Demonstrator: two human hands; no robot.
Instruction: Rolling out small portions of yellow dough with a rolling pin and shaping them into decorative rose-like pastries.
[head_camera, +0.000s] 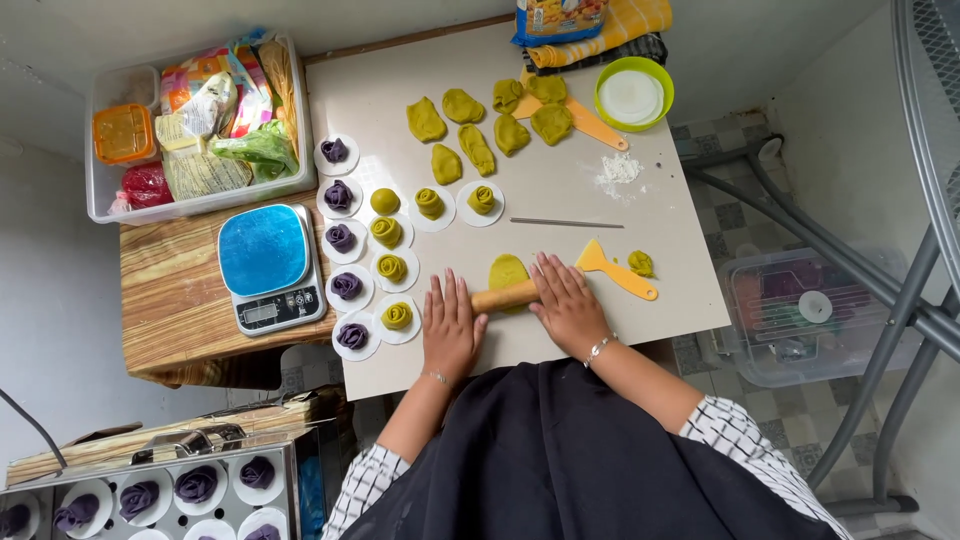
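Your left hand (450, 328) and right hand (567, 303) lie flat, grip released, palms pressing the wooden rolling pin (504, 296) over a flat green dough piece (507, 270) on the white bench (560, 205), beside the yellow plastic scraper (615, 270)

i see a wooden rolling pin (505, 296) lying level across the near edge of the white board, its ends hidden and only a short light-brown middle stretch showing. it sits on a piece of green dough (507, 270), a flattened yellow-green oval that spreads away from the pin toward the far side, just beside an orange scraper.
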